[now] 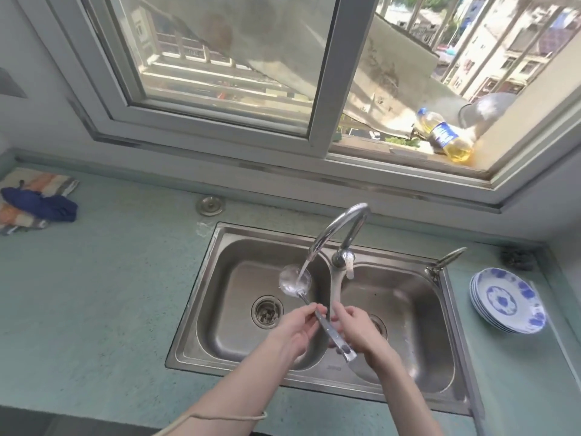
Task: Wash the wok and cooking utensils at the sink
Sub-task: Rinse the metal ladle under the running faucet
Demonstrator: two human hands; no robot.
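I hold the ladle (314, 306) over the sink (201, 297) divider, left hand (295, 330) and right hand (355, 330) both closed on its handle, bowl tipped under the tap (338, 229) so the stream rinses into the left basin.

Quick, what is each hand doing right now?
Left hand: grip closed on the ladle handle.
Right hand: grip closed on the same handle, lower down.
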